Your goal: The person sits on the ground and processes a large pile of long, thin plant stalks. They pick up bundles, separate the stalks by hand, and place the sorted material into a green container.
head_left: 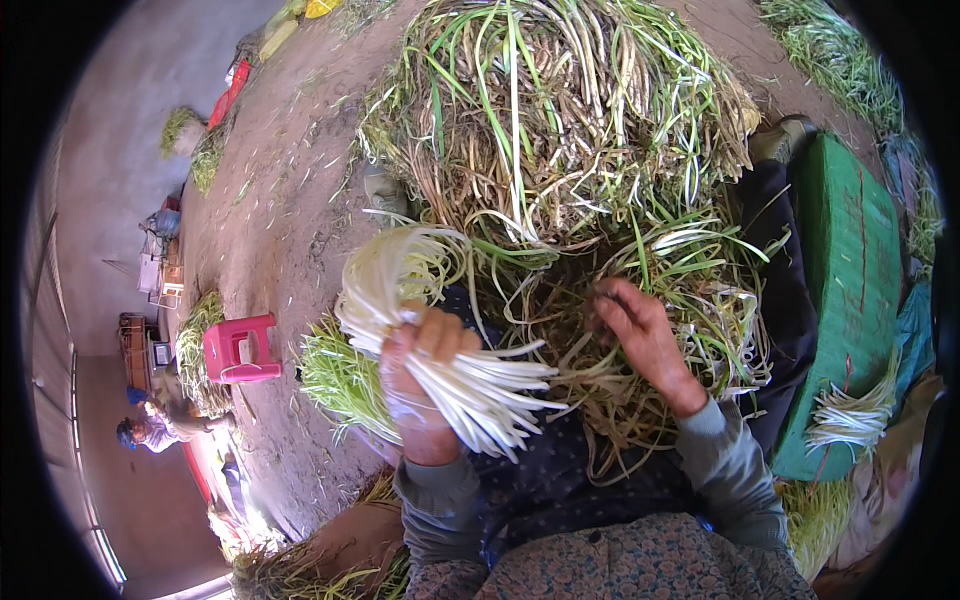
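Note:
My left hand [427,337] grips a bundle of long white vegetable stems [480,390], probably blanched garlic greens. Their pale tops [405,262] curl over above the fist, while the white ends fan out to the right. Something like clear plastic film shows around this hand and wrist. My right hand [637,322] is just above the loose peelings and leaves [600,390] heaped on my lap. Its fingers are curled, and the dark fingertips are blurred, so whether they pinch anything is unclear. Beyond both hands lies a big pile of untrimmed stems [555,127] with brown, dry outer leaves.
To the right, a green cloth-covered block [847,300] carries a small bunch of white stems [851,416]. Green leaves [345,375] lie left of my left hand. A pink plastic stool [240,349] stands on the dirt floor [292,225]. Another person [161,427] is at far left.

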A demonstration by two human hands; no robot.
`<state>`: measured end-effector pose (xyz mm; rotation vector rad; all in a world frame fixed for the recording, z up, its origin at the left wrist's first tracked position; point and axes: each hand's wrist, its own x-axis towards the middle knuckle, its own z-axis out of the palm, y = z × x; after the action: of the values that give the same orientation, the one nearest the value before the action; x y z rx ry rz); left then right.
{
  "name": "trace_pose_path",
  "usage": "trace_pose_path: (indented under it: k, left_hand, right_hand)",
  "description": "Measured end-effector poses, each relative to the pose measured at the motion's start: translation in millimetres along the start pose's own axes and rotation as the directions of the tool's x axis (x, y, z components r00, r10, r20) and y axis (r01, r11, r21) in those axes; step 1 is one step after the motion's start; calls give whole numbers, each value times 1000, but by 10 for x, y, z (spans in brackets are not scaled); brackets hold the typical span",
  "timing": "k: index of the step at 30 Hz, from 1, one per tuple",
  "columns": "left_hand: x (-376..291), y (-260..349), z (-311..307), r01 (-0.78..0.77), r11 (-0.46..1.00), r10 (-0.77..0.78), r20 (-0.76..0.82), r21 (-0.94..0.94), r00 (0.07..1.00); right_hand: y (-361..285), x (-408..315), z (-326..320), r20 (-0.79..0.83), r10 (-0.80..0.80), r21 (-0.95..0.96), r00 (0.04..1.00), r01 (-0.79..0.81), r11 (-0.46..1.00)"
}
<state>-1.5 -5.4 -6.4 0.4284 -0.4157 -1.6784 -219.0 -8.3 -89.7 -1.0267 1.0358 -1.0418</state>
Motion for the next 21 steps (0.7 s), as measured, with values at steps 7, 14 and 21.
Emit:
trace_pose_path:
  k: [7, 14, 21]
  left_hand:
    - [10, -137, -20, -12, 989, 29, -115, 146, 993]
    - [-55, -127, -97, -9, 957, 69, -200, 290, 977]
    - [-105, -138, -22, -7, 890, 167, -311, 455, 936]
  right_hand:
    - [345, 761, 65, 7, -362, -695, 932, 264, 669]
    - [-66, 439, 149, 260, -371, -454, 892, 452, 768]
    - [-323, 207, 321, 307, -306, -417, 901, 416, 808]
